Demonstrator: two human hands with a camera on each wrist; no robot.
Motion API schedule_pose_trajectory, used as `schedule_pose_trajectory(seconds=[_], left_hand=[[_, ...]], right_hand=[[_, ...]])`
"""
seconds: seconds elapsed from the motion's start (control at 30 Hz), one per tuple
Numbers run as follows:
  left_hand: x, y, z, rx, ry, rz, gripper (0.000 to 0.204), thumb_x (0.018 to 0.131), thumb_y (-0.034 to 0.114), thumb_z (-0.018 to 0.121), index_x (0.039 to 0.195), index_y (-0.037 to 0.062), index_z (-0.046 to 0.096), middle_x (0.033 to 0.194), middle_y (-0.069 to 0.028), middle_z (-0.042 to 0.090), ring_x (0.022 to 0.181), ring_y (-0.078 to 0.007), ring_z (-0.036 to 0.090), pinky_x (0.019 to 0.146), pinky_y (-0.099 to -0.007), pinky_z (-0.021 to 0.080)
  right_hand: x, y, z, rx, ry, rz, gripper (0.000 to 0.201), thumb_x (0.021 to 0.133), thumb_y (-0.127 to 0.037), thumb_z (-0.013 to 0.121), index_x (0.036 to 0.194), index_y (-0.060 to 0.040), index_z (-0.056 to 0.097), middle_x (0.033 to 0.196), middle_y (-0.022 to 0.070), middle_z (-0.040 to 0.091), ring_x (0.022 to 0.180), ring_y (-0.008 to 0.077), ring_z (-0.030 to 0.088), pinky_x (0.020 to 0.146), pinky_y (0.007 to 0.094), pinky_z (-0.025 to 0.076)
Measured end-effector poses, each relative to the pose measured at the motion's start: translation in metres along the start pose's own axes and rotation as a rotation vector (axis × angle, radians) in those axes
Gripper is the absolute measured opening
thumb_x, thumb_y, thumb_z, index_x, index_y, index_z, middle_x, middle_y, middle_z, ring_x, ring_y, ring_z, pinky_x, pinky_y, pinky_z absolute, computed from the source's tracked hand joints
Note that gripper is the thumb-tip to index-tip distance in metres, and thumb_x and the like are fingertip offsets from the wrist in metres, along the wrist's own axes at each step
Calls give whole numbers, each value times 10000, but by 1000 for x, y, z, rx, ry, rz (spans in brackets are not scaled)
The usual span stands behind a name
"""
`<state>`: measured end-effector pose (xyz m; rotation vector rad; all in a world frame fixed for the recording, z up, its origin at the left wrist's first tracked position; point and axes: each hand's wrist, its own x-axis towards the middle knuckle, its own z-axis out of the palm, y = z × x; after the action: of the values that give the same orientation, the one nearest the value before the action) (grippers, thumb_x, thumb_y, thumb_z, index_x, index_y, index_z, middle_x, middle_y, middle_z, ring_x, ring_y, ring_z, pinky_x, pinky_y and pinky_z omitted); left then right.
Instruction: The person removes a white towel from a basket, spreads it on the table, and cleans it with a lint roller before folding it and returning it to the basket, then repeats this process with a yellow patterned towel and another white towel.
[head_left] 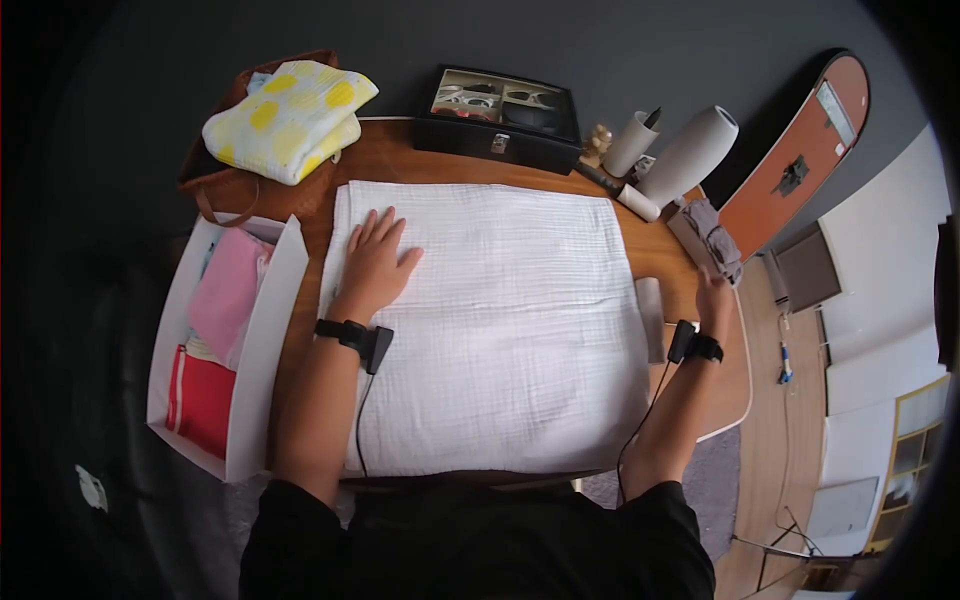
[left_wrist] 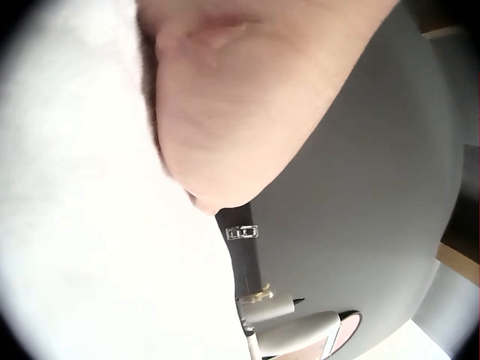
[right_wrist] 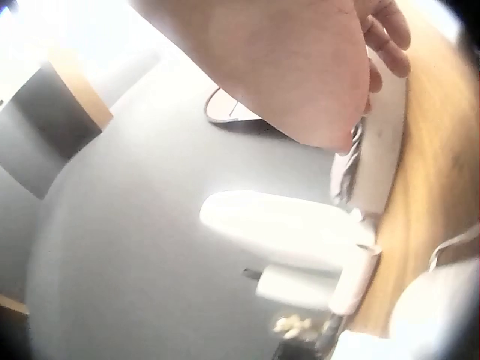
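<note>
A white crinkled cloth [head_left: 500, 320] lies spread over the table, a fold running across its middle. My left hand [head_left: 377, 265] rests on its upper left part, palm down with fingers spread. At the table's right edge, my right hand [head_left: 713, 300] is at the near end of a light box [head_left: 695, 240] with grey cloth [head_left: 714, 235] in it. In the right wrist view, bent fingers [right_wrist: 390, 34] overlap the box wall [right_wrist: 382, 142]; the thumb's tip is hidden, so whether they grip the box I cannot tell.
A white bin [head_left: 262, 350] of folded clothes stands left. Behind it, a yellow-spotted cloth [head_left: 290, 120] tops a brown bag [head_left: 205, 175]. A black glasses case [head_left: 490, 140], white vase [head_left: 690, 155], pen cup [head_left: 630, 145] and lint roller [head_left: 638, 203] line the back. A grey roll [head_left: 650, 320] lies right.
</note>
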<state>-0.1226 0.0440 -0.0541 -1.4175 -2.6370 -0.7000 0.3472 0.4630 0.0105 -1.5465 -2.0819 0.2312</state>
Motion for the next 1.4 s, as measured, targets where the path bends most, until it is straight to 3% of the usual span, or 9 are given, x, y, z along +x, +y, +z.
schedule_pose_trajectory(seconds=[0.07,0.13,0.47,0.6,0.8,1.03,1.13,1.27,1.4], left_hand=[[2,10,-10,-98,23,38,512,1081,360,658,1463,19,655,1691,-168,487,1629,-352,340,1337,-533,210],[0,35,-27,-275,121,148,378,1068,264,692,1351,13,710,1568,-176,605,1517,-354,499,1276,-482,358],[4,73,-4,-1878,-648,-266,413,1168,330,499,1440,43,618,1463,-133,665,1315,-269,659,1100,-365,509],[-4,62,12,-2049,-448,-574,413,1166,361,501,1412,50,616,1449,-143,654,1317,-271,629,1083,-360,519],[-3,53,14,-2137,-455,-608,425,1166,339,499,1421,9,584,1473,-181,628,1340,-303,613,1092,-371,526],[-5,56,13,-2086,-436,-548,437,1168,349,493,1436,15,579,1511,-182,614,1351,-312,620,1114,-389,513],[-4,60,13,-2059,-420,-535,429,1165,345,489,1447,36,582,1522,-174,609,1355,-309,619,1131,-394,498],[-9,64,9,-1810,-225,-400,341,1150,246,505,1403,48,618,1431,-147,674,1322,-266,644,1138,-379,483],[-6,48,21,-1228,6,-87,241,1121,118,498,1263,48,679,1281,-107,739,1226,-209,681,1094,-333,490]], right_hand=[[5,91,53,167,358,-193,617,1005,-536,703,1103,71,755,952,306,766,958,461,775,796,521,577],[-34,1,-7,-151,-67,539,683,951,-614,736,1043,62,772,890,286,767,896,439,791,777,508,587],[-49,70,-4,-197,110,293,560,895,-466,799,868,91,756,837,269,757,732,411,756,722,515,570],[-63,108,8,82,3,321,500,912,-398,774,930,99,721,736,219,705,564,312,663,616,494,532],[-54,94,-2,225,230,418,485,898,-247,775,1275,25,639,889,181,700,643,254,722,517,396,522],[-12,6,-60,1312,346,291,430,1001,-136,731,1386,-32,570,863,31,611,660,131,564,608,288,477],[-46,-114,-100,1179,213,22,159,1076,-201,702,1074,-51,650,770,-41,475,637,61,388,611,264,333],[-90,-207,-133,1169,253,-218,336,1095,-253,690,821,-99,571,723,-60,413,653,50,356,616,266,268],[-127,-221,-89,1456,69,-536,399,1099,-222,664,757,-126,482,703,-50,404,645,84,363,622,276,285]])
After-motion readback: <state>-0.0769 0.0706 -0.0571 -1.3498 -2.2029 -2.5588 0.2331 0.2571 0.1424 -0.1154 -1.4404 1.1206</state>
